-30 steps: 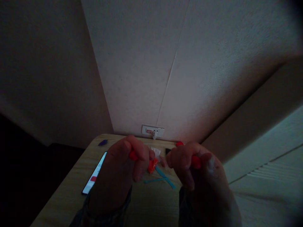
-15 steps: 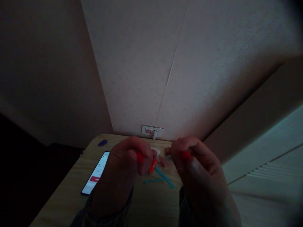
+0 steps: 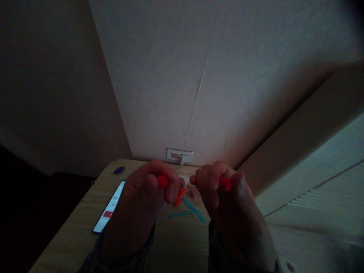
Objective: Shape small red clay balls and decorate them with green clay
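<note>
The left hand (image 3: 142, 197) is narrowly pinching a red lump (image 3: 162, 182), the right hand (image 3: 227, 204) a second red lump (image 3: 225, 184), probably because small pieces are needing fingertip control; both are hovering above the table (image 3: 79, 223), where blue sticks (image 3: 195, 211) are lying crossed.

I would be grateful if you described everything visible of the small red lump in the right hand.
The small rounded red lump looks matte, perhaps like modelling clay, though its material cannot be confirmed. It sits in the bare right hand, between thumb and curled fingers, which touch it and hide part of its outline. It is held up over the pale wood-grain tabletop, apart from the similar red lump in the bare left hand. No separate parts show.
</note>
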Demonstrator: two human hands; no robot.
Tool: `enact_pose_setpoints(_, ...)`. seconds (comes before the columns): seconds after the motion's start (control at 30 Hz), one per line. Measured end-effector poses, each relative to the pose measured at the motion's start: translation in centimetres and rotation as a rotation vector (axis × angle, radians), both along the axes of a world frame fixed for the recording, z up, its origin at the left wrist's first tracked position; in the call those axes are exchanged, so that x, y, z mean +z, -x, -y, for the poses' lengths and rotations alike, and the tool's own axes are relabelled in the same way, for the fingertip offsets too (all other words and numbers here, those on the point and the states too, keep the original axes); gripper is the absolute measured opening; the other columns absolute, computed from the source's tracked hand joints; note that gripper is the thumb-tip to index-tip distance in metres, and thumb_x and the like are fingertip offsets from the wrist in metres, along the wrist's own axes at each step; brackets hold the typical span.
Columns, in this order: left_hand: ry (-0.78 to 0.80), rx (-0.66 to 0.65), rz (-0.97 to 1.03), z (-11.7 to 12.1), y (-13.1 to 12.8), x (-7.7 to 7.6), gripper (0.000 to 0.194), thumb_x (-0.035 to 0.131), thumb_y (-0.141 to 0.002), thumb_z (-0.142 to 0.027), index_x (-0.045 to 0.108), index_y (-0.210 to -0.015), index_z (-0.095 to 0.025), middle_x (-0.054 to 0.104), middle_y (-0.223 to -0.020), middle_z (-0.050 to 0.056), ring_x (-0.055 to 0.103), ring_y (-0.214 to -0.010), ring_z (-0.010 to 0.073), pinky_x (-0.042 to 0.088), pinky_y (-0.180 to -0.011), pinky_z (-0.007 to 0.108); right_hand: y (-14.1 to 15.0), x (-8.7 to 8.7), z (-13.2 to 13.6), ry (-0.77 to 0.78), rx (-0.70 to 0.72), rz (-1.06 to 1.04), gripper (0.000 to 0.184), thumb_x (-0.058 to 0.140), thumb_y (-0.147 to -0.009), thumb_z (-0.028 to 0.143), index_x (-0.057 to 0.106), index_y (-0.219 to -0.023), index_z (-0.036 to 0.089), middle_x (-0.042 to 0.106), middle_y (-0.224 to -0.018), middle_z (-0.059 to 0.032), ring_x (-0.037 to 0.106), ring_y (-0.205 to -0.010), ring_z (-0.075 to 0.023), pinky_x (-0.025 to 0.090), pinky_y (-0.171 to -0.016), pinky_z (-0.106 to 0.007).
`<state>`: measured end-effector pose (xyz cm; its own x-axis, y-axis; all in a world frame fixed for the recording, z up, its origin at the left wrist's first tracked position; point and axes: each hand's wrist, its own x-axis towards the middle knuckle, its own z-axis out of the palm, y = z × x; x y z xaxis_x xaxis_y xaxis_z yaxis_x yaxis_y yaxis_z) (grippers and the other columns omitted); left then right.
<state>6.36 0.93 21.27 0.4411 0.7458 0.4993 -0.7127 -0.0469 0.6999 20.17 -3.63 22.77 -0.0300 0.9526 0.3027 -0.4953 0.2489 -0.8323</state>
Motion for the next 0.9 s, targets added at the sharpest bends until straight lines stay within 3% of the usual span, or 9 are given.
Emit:
enact_pose_setpoints(0.3,0.015,0.135,-0.071,0.5,-0.3,0.2,0.016,0.063,-0.081,-0.040,0.072,-0.088,-0.028,0.060,-0.063,-0.001,0.053,-0.059,0.0119,0.050,-0.064,0.027,0.4,-0.1,-0.1,0.017,0.080,-0.082,0.031,0.047,-0.089,0.047,0.063,-0.075,0.024,0.041,-0.061,0.0033,0.036,-0.061,-0.0127,0.039,-0.066,-0.025)
enact_pose_setpoints(0.6,0.042,0.145,-0.077,0.7,-0.4,0.3,0.013,0.071,-0.076,-0.029,0.071,-0.089,-0.028,0.070,-0.078,-0.001,0.063,-0.068,0.0160,0.049,-0.057,0.024,0.0,-0.1,0.2,0.019,0.079,-0.094,0.017,0.062,-0.083,0.031,0.066,-0.097,0.023,0.060,-0.076,0.0017,0.054,-0.075,-0.0102,0.045,-0.069,-0.020)
enact_pose_setpoints(0.73,0.101,0.282,-0.133,1.5,-0.4,0.8,0.007,0.072,-0.075,-0.024,0.071,-0.082,-0.026,0.071,-0.079,-0.001,0.063,-0.072,0.0161,0.049,-0.060,0.023,0.1,0.1,0.1,0.013,0.032,-0.096,0.022,0.070,-0.076,0.026,0.063,-0.096,0.026,0.063,-0.082,0.0028,0.059,-0.077,-0.0116,0.048,-0.070,-0.023)
enact_pose_setpoints(0.9,0.009,0.421,-0.169,1.9,-0.6,1.4,0.007,0.072,-0.075,-0.022,0.073,-0.081,-0.024,0.067,-0.080,0.001,0.062,-0.075,0.0152,0.053,-0.070,0.024,0.1,0.1,0.2,-0.027,0.014,-0.034,0.009,0.067,-0.080,0.027,0.064,-0.087,0.024,0.061,-0.078,0.0029,0.058,-0.076,-0.0100,0.048,-0.072,-0.022)
